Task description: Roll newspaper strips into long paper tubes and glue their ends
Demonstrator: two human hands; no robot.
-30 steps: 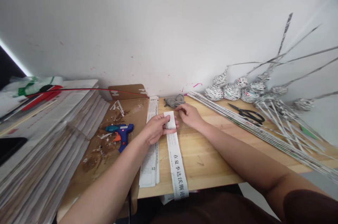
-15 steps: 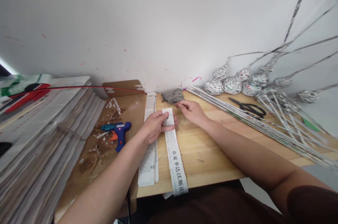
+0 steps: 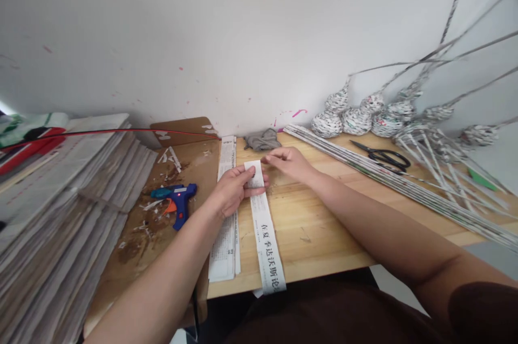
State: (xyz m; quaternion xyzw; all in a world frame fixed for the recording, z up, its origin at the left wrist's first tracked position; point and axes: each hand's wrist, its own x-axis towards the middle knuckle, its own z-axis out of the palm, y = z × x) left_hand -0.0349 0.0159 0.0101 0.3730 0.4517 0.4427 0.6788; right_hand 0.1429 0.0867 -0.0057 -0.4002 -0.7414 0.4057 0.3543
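Note:
My left hand (image 3: 238, 187) holds the upper end of a printed newspaper strip (image 3: 267, 249), thumb on top and fingers behind it. The strip hangs down over the table's front edge. Just right of the strip's top end is my right hand (image 3: 289, 163), its thumb and forefinger pinched together; whether something thin is between them is too small to tell. A stack of newspaper strips (image 3: 222, 257) lies beneath and left of my left hand. Behind the hands a crumpled grey cloth (image 3: 263, 140) rests near the wall.
Left are a blue glue gun (image 3: 182, 206) on stained cardboard (image 3: 113, 274) and a tall newspaper pile (image 3: 81, 214). Right are long paper rods (image 3: 364, 172), black scissors (image 3: 382, 157) and several woven paper gourds (image 3: 356, 121). The wall (image 3: 243, 36) stands behind.
The view has shifted slightly, so most things appear a little lower or higher and further left. Both hands keep nearly the same pose around the strip's top end.

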